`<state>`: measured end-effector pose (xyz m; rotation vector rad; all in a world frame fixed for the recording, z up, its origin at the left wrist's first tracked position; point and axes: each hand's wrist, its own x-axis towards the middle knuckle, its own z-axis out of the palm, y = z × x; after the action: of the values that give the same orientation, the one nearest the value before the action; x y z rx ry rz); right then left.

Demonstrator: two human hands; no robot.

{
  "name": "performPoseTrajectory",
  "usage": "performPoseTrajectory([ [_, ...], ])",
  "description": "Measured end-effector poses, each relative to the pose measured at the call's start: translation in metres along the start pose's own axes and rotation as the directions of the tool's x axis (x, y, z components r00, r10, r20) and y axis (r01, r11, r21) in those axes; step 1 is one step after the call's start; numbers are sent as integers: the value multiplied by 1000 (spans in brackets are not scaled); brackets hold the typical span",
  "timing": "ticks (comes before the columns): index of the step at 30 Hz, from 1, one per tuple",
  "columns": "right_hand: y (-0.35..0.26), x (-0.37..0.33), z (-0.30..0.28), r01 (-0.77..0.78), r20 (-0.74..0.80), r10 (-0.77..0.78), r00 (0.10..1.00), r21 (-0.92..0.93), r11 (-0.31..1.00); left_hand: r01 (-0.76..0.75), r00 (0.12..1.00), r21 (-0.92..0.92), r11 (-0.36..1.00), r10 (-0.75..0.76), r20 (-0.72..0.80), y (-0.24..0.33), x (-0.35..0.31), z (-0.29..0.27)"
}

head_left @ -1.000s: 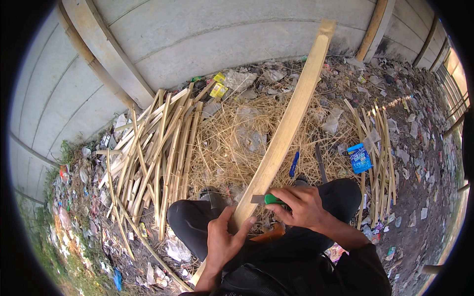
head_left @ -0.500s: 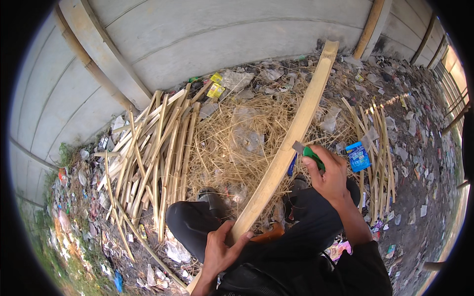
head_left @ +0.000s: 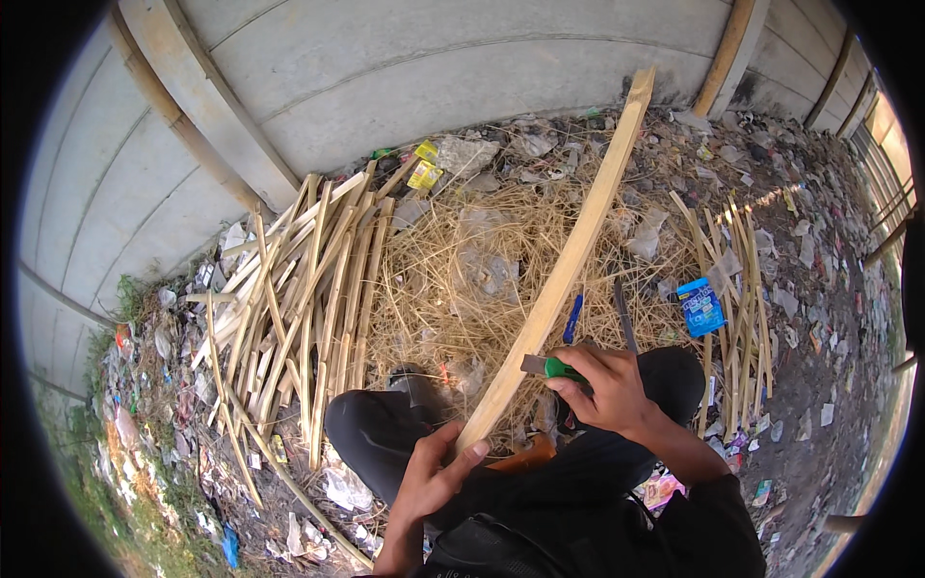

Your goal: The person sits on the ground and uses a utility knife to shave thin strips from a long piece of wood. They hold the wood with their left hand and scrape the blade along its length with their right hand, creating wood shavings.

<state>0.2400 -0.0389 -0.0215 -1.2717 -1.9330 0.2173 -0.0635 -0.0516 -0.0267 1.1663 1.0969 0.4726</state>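
A long, pale split bamboo strip [head_left: 568, 260] slants from my lap out toward the wall. My left hand [head_left: 434, 472] is closed around its near end, thumb lying on top. In my right hand [head_left: 607, 385] is a knife [head_left: 536, 364] with a green handle and a short, flat, square-ended blade. Its blade lies at the right edge of the strip, partway along the near half. A blue slim tool [head_left: 573, 318] and a dark, narrow blade-like piece [head_left: 624, 313] lie in the straw beyond the right hand.
Many bamboo strips [head_left: 328, 299] are piled on the left, with a smaller bundle [head_left: 742, 318] on the right. Straw-like shavings [head_left: 453, 260] cover the ground between. A blue packet [head_left: 700, 306] lies near my right knee. Litter is scattered about; a concrete wall [head_left: 462, 77] stands behind.
My right hand and the knife have moved down and left along the strip, toward my left hand. The strip has turned in my left hand, its hollow face no longer upward.
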Motion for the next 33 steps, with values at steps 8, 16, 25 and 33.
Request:
performPoseTrajectory([
  [8, -16, 3, 9, 42, 24, -41, 999, -47, 998, -20, 1000, -67, 998, 21, 18, 6, 6, 10],
  [16, 2, 13, -15, -31, 6, 32, 999, -128, 991, -81, 995, 64, 995, 84, -47, -13, -1, 10],
  [25, 148, 45, -104, -542, -315, 489, 813, -102, 834, -85, 995, 206, 975, 93, -30, -21, -28, 1],
  [33, 341, -77, 15, -695, 148, 728, 669, -222, 684, -11, 952, -30, 999, 1, -307, 3, -18, -18],
])
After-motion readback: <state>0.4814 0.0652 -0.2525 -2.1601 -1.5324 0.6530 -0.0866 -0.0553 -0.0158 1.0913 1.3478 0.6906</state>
